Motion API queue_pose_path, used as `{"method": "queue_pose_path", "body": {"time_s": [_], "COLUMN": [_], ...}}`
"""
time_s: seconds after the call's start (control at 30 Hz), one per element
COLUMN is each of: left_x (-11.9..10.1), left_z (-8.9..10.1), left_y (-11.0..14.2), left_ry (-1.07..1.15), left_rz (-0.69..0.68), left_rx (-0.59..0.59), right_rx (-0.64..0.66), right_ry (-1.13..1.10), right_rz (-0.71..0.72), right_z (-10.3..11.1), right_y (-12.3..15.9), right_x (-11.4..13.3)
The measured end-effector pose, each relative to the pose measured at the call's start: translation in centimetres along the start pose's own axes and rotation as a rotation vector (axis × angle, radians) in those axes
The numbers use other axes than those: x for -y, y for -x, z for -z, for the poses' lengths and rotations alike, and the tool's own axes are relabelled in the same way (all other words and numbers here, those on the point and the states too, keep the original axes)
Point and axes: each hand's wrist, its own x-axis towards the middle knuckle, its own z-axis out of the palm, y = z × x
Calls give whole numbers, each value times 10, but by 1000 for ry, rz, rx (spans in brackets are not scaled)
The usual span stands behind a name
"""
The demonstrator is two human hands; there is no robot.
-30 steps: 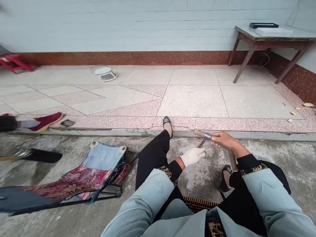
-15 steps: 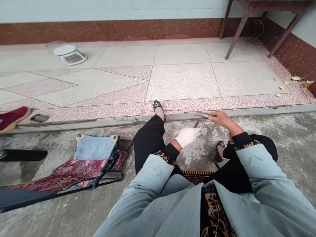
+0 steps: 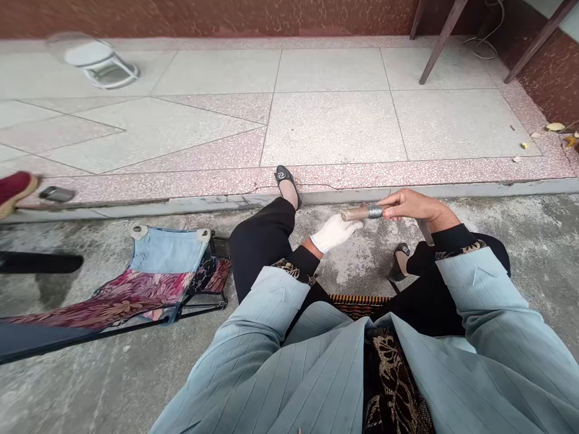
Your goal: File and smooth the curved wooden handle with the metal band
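My right hand [image 3: 409, 205], bare, is closed on a tool with a wooden handle [image 3: 355, 214]. Silvery wire is wound round the handle just beside the fingers. A flat grey strip [image 3: 424, 231], perhaps the tool's blade, shows beneath the wrist; the rest of it is hidden. The handle's free end points left and overlaps the fingers of my left hand [image 3: 335, 232] from this viewpoint. That hand wears a white knitted glove, and its fingers are curled together. A bit of something reddish-brown shows behind the handle; what the glove grips is hidden.
A raised tiled step [image 3: 335, 129] runs along the front, with one of my feet on it. On my left stand a folding recliner [image 3: 167, 250] and a small white stool [image 3: 97, 60]. A metal cup-like object [image 3: 56, 193] lies near another person's red shoe [image 3: 15, 190].
The tool's handle has come left and down, over the gloved fingers. The dark stick-like piece that showed at the left hand is now mostly hidden. The view has tipped downward.
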Motion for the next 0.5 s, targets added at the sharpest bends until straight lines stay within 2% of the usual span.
{"method": "queue_pose_path", "body": {"time_s": [0.17, 0.37, 0.5], "left_x": [-2, 0, -1], "left_z": [-3, -5, -11], "left_y": [-2, -5, -3], "left_ry": [-125, -60, -190], "left_rz": [20, 93, 85], "left_rx": [97, 90, 148], "right_rx": [-58, -161, -370], "right_ry": [-169, -92, -72], "right_rz": [-65, -106, -111], "right_z": [-17, -16, -7], "right_y": [-12, -18, -21], "right_x": [-6, -11, -15]}}
